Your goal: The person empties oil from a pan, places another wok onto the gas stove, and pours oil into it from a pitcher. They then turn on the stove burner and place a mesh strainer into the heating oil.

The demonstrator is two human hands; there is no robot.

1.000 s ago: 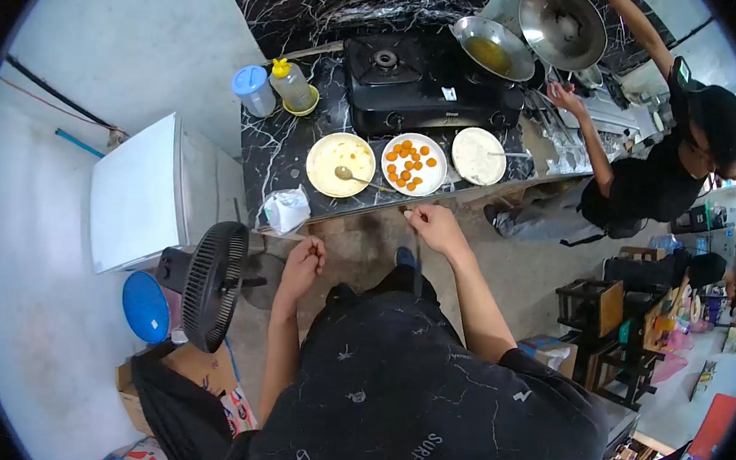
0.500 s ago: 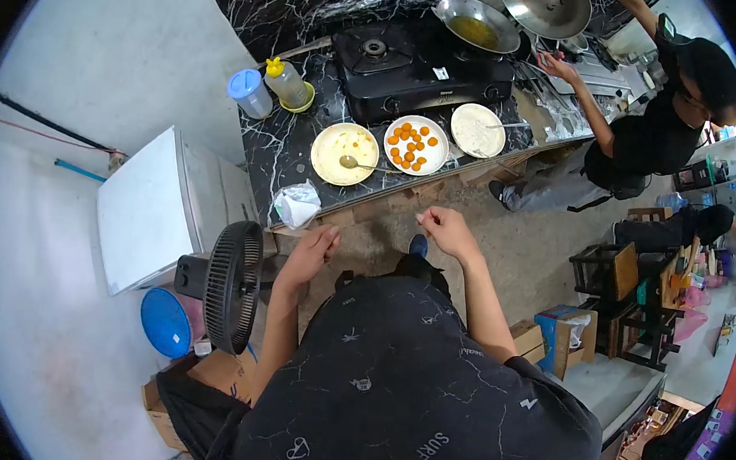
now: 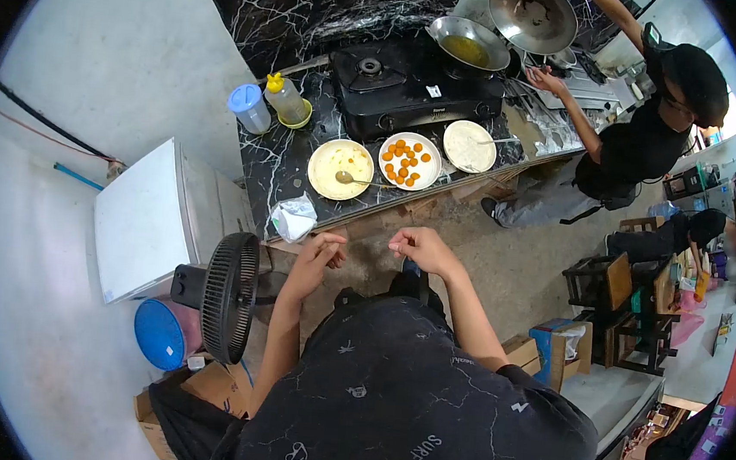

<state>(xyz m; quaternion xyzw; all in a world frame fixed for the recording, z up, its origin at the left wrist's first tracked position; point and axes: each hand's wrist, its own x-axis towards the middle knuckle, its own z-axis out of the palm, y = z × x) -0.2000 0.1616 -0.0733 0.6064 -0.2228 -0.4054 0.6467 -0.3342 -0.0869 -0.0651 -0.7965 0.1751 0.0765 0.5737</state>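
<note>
Cooking area, black gas stove (image 3: 418, 91) on marbled counter (image 3: 282, 167), oil-filled wok (image 3: 466, 49), plates of food (image 3: 410, 161)

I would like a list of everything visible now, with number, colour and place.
counter: 1, black, ahead
gas stove: 1, black, on counter
wok: 1, metallic, stove's right side
metal pan: 1, grey, beside wok
plates: 3, pale, before stove
balls: over a dozen, orange, middle plate
spoon: 1, metallic, left plate
squeeze bottle: 1, yellow-capped, left of stove
lidded container: 1, blue-topped, left of bottle
crumpled bundle: 1, white, counter's edge
cabinet: 1, white, left
fan: 1, black, left
blue-lidded drum: 1, pinkish, beside fan
cardboard boxes: several, brown, both sides
stools: several, dark, right
other people: 2+, black clothes, right
clutter: unclear, far right
left hand: 1, bare, near bundle
right hand: 1, bare, before plates
</note>
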